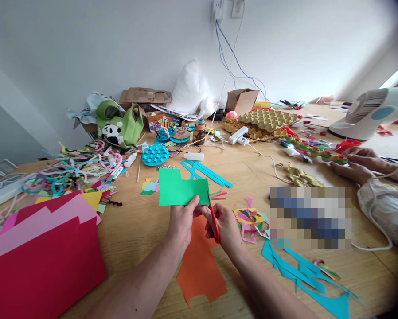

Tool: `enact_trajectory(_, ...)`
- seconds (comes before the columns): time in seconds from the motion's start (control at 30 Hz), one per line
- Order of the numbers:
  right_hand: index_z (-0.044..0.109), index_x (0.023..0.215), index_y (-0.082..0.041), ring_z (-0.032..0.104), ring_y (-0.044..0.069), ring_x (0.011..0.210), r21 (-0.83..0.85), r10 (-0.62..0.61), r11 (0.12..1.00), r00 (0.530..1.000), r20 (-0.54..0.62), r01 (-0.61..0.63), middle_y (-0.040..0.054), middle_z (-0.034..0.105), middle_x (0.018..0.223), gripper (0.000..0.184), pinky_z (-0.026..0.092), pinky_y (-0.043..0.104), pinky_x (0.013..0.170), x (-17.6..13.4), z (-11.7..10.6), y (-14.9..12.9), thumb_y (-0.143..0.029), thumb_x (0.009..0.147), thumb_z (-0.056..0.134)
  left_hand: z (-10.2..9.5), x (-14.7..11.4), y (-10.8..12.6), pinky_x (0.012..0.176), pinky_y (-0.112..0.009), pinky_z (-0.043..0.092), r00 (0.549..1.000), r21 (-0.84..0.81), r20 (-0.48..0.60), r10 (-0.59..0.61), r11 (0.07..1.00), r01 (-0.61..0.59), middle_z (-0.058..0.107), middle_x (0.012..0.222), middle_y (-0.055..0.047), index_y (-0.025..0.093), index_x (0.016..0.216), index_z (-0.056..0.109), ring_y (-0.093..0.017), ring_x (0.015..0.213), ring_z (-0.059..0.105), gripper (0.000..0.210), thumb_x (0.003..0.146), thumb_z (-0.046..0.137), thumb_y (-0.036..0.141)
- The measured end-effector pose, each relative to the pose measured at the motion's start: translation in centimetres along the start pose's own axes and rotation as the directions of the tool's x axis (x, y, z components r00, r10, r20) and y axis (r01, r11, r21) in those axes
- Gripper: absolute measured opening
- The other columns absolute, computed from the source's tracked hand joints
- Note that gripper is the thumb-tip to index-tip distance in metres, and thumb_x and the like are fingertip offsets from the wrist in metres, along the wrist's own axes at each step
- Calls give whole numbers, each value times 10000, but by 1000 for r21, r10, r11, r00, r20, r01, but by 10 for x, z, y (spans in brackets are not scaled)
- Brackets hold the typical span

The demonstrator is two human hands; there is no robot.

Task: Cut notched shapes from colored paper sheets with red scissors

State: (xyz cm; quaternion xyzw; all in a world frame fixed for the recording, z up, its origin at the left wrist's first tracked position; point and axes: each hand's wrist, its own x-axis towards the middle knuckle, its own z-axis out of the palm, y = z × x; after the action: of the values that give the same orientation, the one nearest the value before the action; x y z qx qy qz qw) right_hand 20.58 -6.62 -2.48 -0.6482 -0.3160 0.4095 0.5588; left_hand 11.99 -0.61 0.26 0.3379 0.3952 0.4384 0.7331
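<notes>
Pinched in my left hand (pixel 182 219) is a sheet of green paper (pixel 182 190) with a notch cut from its top edge. My right hand (pixel 224 223) grips red-handled scissors (pixel 215 223), whose blades point up at the right edge of the green paper. Beneath my hands lies an orange paper sheet (pixel 200 266) with cut-out edges. Just beyond the scissors are thin red and green paper strips (pixel 219 195). Small cut-out paper shapes (pixel 149 187) rest to the left of the green paper.
Red and pink sheets (pixel 52 261) stack at left, below a heap of pipe cleaners (pixel 82 164). Blue paper scraps (pixel 302 274) lie at right. Egg trays (pixel 268 119) and a white fan (pixel 365 110) stand behind. At far right, another person's hands (pixel 361 164) hold a painted strip.
</notes>
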Motion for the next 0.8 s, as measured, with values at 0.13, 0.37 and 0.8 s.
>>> enact_trajectory(0.13,405,628,-198,528,111,300,28,6,1000,1000,8,-6,-46,548,413,424,330,156,281,0,1,0,-532,675,661,-1,1,-2,638,-336,546,1000,9,-5,28,1000,-28,676,661,-57,97,795,622,-195,597,660,267,596,739,232)
enact_trajectory(0.37,404,620,-199,518,101,305,46,12,999,1000,2,-12,-50,540,420,441,379,169,297,2,1,-2,-549,653,669,0,1,-3,617,-315,541,999,14,-6,52,999,-52,681,706,-48,104,820,627,-160,576,638,282,595,739,232)
enact_trajectory(0.8,406,627,-196,529,103,314,49,30,998,1000,-5,-29,-44,550,430,447,362,163,298,0,0,-5,-558,646,668,-1,0,-4,619,-319,552,998,38,-1,59,998,-59,693,759,-82,99,831,638,-182,618,651,353,557,769,280)
